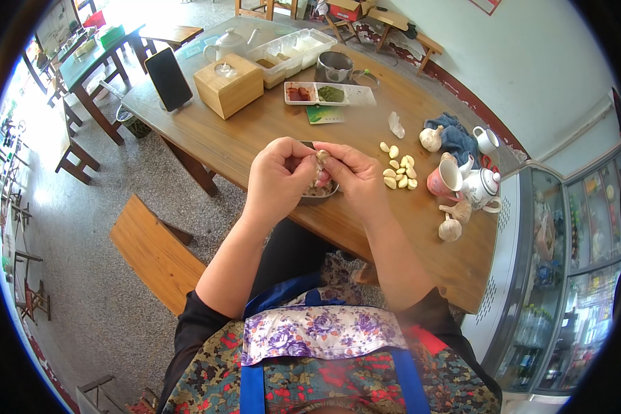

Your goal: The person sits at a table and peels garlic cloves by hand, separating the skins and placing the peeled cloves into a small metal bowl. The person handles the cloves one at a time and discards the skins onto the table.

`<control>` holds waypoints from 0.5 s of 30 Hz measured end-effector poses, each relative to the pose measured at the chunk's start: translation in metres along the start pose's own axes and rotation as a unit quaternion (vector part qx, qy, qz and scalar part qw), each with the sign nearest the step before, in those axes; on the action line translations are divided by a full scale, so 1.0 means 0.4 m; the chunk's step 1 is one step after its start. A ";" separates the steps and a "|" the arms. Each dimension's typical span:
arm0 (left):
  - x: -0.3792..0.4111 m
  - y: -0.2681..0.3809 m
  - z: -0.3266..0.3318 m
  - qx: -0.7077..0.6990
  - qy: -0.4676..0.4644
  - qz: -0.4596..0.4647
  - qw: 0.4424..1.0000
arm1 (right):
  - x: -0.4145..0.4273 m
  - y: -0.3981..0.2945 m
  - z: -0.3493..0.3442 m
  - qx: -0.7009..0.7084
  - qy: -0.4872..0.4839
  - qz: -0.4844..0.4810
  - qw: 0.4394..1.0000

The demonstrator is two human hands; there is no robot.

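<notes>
My left hand (283, 178) and my right hand (356, 178) meet over a metal container (325, 199) at the table's near edge. Between their fingertips they hold a garlic clove (322, 155) with its skin. Bits of garlic skin lie in the container, which my hands partly hide. To the right of my right hand, several peeled garlic cloves (390, 182) lie loose on the wooden table (269, 124). Whole garlic bulbs rest farther right, one (430, 138) by a blue cloth (458, 137) and another (449, 229) nearer the table's right end.
A pink cup (437, 178) and a white teapot (478, 187) stand at the right. Farther back are a sectioned seasoning tray (328, 94), a metal mug (334, 67), a wooden tissue box (229, 85) and a propped phone (168, 79). A wooden bench (158, 253) is at the left.
</notes>
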State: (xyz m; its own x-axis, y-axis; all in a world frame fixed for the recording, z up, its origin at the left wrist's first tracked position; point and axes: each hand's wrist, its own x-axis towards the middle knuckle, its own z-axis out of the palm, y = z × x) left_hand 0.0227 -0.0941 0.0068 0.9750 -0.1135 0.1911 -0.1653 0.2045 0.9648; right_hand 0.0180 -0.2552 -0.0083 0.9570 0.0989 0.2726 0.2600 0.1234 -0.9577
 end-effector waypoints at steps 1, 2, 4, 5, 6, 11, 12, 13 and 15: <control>0.001 -0.005 0.007 -0.010 0.009 0.005 1.000 | 0.001 -0.003 0.002 0.016 0.008 0.014 1.000; 0.003 0.002 0.010 -0.003 0.020 -0.003 1.000 | 0.004 -0.008 0.005 0.033 0.018 0.028 0.999; 0.005 0.012 0.033 0.010 0.027 -0.031 0.999 | -0.003 0.000 0.002 0.059 0.039 0.041 0.997; 0.014 -0.004 0.032 0.016 0.033 -0.011 0.999 | 0.006 0.012 0.005 0.069 0.043 0.039 0.996; 0.013 0.007 0.039 0.031 0.034 -0.010 0.999 | 0.006 0.022 0.002 0.075 0.053 0.040 0.995; 0.040 -0.025 0.019 0.179 0.057 -0.006 0.982 | 0.024 0.021 -0.019 0.149 0.059 0.008 0.987; 0.037 -0.030 0.020 0.187 0.057 -0.001 0.981 | 0.024 0.020 -0.021 0.173 0.065 0.010 0.983; 0.036 -0.038 0.018 0.196 0.058 0.005 0.979 | 0.025 0.019 -0.024 0.196 0.070 0.013 0.978; 0.042 -0.058 0.003 0.225 0.077 0.061 0.969 | 0.034 0.019 -0.039 0.228 0.089 0.007 0.970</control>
State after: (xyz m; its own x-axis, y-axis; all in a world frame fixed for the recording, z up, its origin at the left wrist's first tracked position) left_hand 0.0426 -0.1018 -0.0122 0.9488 0.0384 0.3134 -0.2957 -0.2406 0.9245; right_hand 0.0348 -0.2682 -0.0132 0.9775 -0.0641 0.2010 0.2026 0.5503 -0.8100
